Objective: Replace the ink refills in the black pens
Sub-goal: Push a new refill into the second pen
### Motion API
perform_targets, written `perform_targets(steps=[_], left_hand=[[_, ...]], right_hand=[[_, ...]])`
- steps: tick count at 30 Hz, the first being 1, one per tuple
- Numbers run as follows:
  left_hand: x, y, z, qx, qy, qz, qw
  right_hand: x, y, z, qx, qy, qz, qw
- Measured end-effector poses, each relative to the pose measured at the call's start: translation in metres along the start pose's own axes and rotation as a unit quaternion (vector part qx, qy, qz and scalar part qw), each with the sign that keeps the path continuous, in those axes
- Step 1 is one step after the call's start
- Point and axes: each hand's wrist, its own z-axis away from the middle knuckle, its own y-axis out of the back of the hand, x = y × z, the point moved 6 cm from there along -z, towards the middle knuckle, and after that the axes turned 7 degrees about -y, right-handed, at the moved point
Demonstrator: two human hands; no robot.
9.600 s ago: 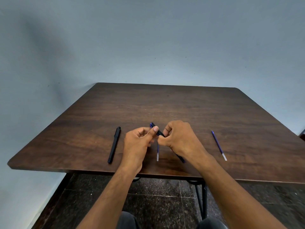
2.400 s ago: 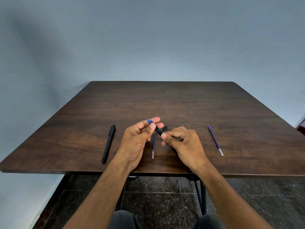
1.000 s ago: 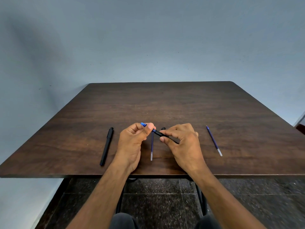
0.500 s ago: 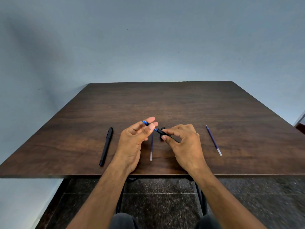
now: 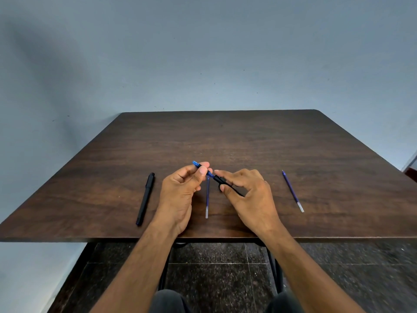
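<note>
a dark wooden table stands against a plain blue-grey wall, and both hands work over its near edge. the left hand pinches the blue end of a refill between thumb and forefinger, fingers closed on it. the right hand holds the black barrel, thumb and forefinger clamped around it while the other fingers spread loose. the two grips are set end to end, likely so the refill can slide along the barrel's axis; whether it is going in or coming out cannot be told. a loose refill lies on the table just below the fingertips. another refill lies well right of the right hand's fingers. a second black pen lies left of the left hand, looking untouched.
</note>
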Motion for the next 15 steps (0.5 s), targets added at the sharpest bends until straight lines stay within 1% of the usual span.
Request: perform_targets(steps=[3,8,15], left_hand=[[-0.0004,0.0014,-0.0002,0.022,0.003,0.024,0.999],[0.0005,0.0009,0.0007,0.025,0.005,0.02,0.999],[0.0015,0.0021,-0.0002,0.047,0.008,0.048,0.998]], right_hand=[[-0.0011,-0.0014,0.0008,-0.002,0.005,-0.005,1.0],[0.0023,-0.0033,0.0001,-0.004,0.004,-0.002,1.0],[0.0028,0.0004,0.0002,0.011,-0.001,-0.013,1.0]])
